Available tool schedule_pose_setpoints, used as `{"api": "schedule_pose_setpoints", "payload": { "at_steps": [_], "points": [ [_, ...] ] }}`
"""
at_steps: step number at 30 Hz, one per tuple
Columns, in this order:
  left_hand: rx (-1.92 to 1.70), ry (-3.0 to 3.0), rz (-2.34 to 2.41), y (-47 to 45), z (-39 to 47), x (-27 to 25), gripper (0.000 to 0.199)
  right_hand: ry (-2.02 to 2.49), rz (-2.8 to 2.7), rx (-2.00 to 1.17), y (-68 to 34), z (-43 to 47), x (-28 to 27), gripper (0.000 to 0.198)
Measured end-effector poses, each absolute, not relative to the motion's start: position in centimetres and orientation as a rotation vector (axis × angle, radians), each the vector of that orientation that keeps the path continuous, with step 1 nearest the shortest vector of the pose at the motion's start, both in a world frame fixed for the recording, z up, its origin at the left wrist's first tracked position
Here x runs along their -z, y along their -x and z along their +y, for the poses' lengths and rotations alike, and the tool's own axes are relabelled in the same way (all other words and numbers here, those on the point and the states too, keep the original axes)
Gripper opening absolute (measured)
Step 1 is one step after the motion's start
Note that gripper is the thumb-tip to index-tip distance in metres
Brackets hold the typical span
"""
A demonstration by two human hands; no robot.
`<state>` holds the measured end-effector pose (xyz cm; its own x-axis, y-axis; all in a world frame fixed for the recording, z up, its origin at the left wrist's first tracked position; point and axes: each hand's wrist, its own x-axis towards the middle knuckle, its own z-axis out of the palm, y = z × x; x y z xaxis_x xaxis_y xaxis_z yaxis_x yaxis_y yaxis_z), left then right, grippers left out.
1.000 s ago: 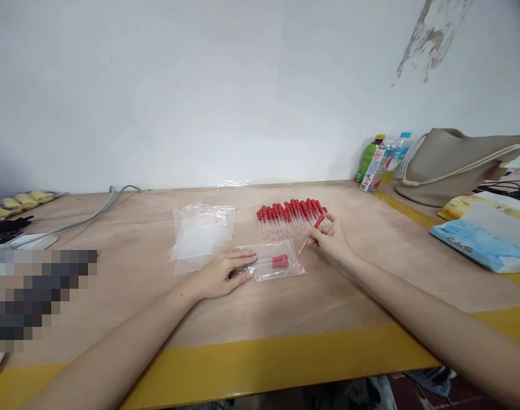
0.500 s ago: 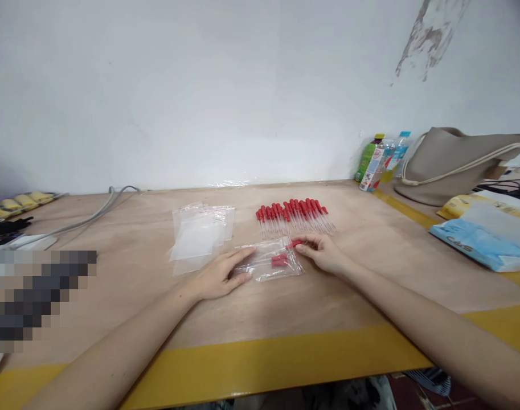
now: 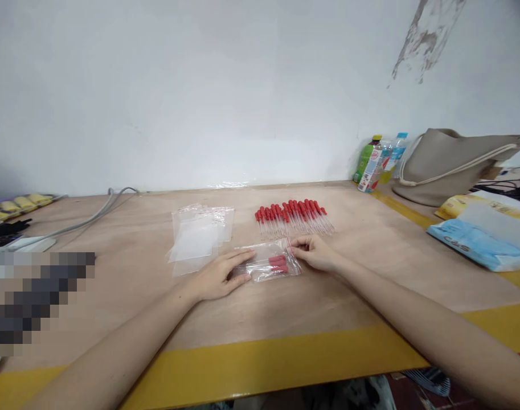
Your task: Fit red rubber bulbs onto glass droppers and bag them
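Note:
A clear zip bag (image 3: 262, 270) lies flat on the table, its red-lined mouth toward the right. Inside are several droppers with red rubber bulbs (image 3: 278, 263), bulbs toward the mouth. My left hand (image 3: 221, 274) holds the bag's closed left end, thumb at the near side and fingers at the far side. With fingertips closed, my right hand (image 3: 317, 252) pinches the mouth at its far corner. Beyond the bag, several more red-bulbed droppers (image 3: 291, 213) lie in a row, bulbs away from me. Left of them is a spread stack of clear zip bags (image 3: 200, 236).
Bottles (image 3: 377, 162) stand by the wall at the back right, beside a grey bag (image 3: 439, 168). Blue and yellow soft packs (image 3: 477, 242) lie at the right edge. A grey cable (image 3: 95, 213) runs across the left. Yellow tape (image 3: 263, 364) lines the table's front edge.
The red dropper bulb at my right fingertips has gone fully into the bag beside the others. My right hand now pinches the bag's mouth; my left hand has barely moved.

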<state>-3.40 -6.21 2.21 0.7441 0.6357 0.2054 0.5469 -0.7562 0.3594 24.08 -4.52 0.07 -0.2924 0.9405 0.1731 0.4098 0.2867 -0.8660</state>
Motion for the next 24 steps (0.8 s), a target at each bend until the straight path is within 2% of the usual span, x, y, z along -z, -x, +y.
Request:
{"api": "schedule_pose_setpoints", "payload": {
  "at_steps": [6,9,14,24],
  "points": [
    [-0.469,-2.666,0.886,3.6,-5.9,-1.9,0.044,1.658,-1.728,-0.234,-25.9,-1.5,-1.5,0.015],
    [-0.470,-2.666,0.876,3.6,-5.8,-1.8,0.044,1.807,-1.707,-0.052,-25.5,0.2,-2.3,0.016],
    [-0.448,-2.677,0.884,3.6,-5.9,-1.7,0.044,1.991,-1.670,0.028,-23.6,2.6,-3.0,0.020],
    [-0.434,-2.672,0.883,3.6,-5.9,-1.9,0.045,2.102,-1.564,-0.164,-22.5,4.5,-3.9,0.024]
  ]
}}
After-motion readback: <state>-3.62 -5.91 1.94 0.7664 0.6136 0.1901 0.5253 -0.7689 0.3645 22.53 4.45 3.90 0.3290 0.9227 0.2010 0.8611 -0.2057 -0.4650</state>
